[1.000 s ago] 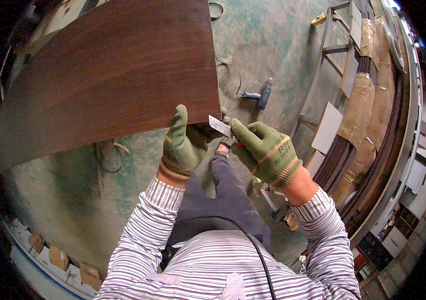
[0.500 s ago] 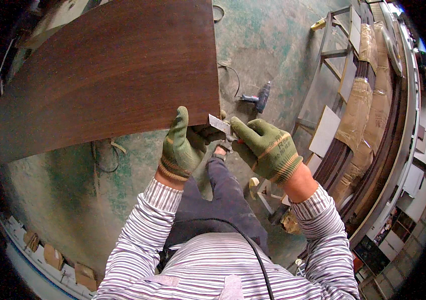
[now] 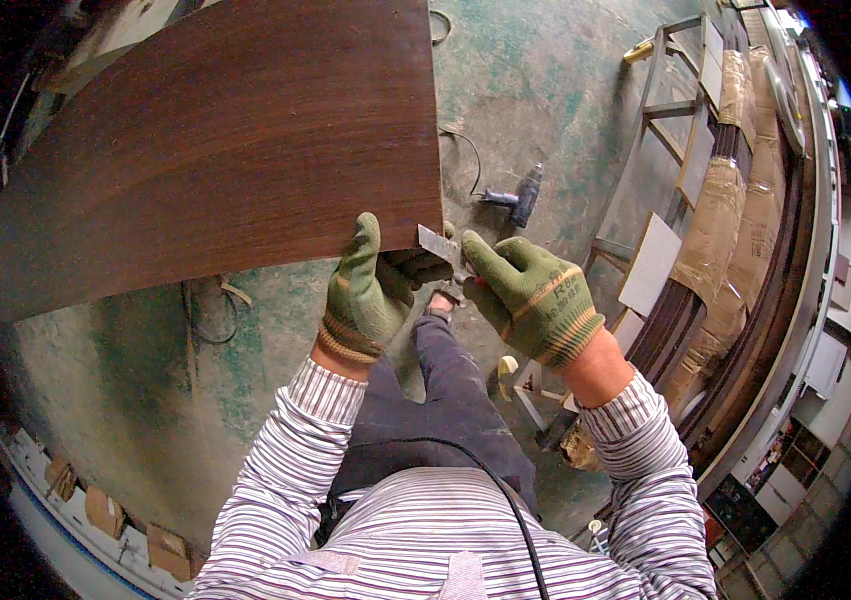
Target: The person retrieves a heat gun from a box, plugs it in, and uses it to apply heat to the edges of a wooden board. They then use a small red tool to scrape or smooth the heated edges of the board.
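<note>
A large dark-brown wood-grain panel (image 3: 236, 150) fills the upper left, its near right corner close to my hands. My left hand (image 3: 364, 290), in a green knitted glove, grips the panel's near edge, with the thumb up over the face and the fingers curled below the edge. My right hand (image 3: 531, 300), gloved alike, is closed on a scraper with a flat metal blade (image 3: 436, 243). The blade lies at the panel's corner, just above my left fingers. A little red shows between my right fingers; the rest of the handle is hidden.
On the floor beyond lies a blue-black power drill (image 3: 521, 197) with a cord. At the right stand a metal frame (image 3: 671, 107) and long brown boards with taped cardboard wrapping (image 3: 714, 220). A tape roll (image 3: 439, 27) lies at the top. Cardboard pieces (image 3: 106, 512) are at the lower left.
The panel's right edge has shifted very slightly to the right. Both hands and the scraper blade keep nearly the same position.
</note>
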Motion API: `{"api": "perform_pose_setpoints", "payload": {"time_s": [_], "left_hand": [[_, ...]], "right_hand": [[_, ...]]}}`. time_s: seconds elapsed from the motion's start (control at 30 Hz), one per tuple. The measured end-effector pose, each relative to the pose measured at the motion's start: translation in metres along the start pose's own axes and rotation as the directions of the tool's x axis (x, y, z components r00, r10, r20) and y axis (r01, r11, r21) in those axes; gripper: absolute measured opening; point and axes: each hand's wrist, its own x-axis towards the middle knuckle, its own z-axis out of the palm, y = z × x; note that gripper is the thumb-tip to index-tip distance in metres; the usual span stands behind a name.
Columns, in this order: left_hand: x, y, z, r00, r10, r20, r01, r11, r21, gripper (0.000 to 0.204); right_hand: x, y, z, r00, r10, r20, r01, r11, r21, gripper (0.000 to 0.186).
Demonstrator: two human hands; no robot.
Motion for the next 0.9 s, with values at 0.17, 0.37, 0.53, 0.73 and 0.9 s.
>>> {"api": "perform_pose_setpoints", "payload": {"time_s": [0.17, 0.37, 0.53, 0.73, 0.9], "left_hand": [[0.002, 0.000, -0.002, 0.999, 0.007, 0.041, -0.008, 1.000, 0.009, 0.068], [0.002, -0.001, -0.006, 0.998, -0.047, 0.043, 0.047, 0.999, -0.004, 0.069], [0.004, 0.001, -0.009, 0.990, -0.114, 0.080, 0.119, 0.991, -0.059, 0.070], [0.005, 0.002, -0.003, 0.995, -0.092, 0.048, 0.094, 0.995, -0.039, 0.072], [0.006, 0.006, 0.000, 0.985, -0.158, 0.067, 0.163, 0.983, -0.085, 0.071]], "right_hand": [[0.001, -0.002, 0.001, 1.000, 0.021, -0.017, -0.022, 1.000, -0.011, 0.045], [0.003, -0.005, 0.001, 0.999, 0.040, -0.003, -0.040, 0.998, -0.047, 0.045], [0.006, -0.007, -0.002, 0.997, 0.064, 0.032, -0.062, 0.995, -0.078, 0.048], [0.010, -0.008, -0.003, 0.995, 0.097, 0.016, -0.096, 0.993, -0.062, 0.050], [0.013, -0.006, -0.001, 0.996, 0.083, -0.035, -0.085, 0.994, -0.067, 0.047]]}}
